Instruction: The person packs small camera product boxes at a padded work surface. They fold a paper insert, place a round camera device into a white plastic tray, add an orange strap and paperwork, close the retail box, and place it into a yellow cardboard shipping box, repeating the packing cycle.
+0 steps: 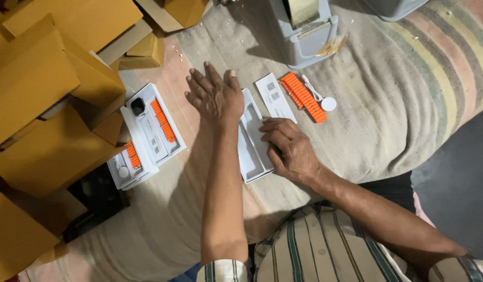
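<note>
- Nearest the camera, two bare forearms reach out from striped sleeves over a striped blanket point(408, 104) spread on the floor.
- Right hand point(289, 148): fingers curled narrow, pressing down on the right edge of an open white tray point(250, 149), holding it in place.
- Left hand point(214, 95): fingers spread wide and flat, hovering just past the tray's far left corner, gripping nothing.
- Just beyond the right hand lies a white leaflet point(275, 97), then an orange strap point(303, 97) and a white charging cable point(322, 98) with a round puck.
- Left of the hands sit two open white boxes point(152, 128), each showing orange straps; one holds a dark watch face point(138, 106).
- Farther off: brown cartons point(43, 94) at left, a grey tape dispenser point(304, 31) at top.
</note>
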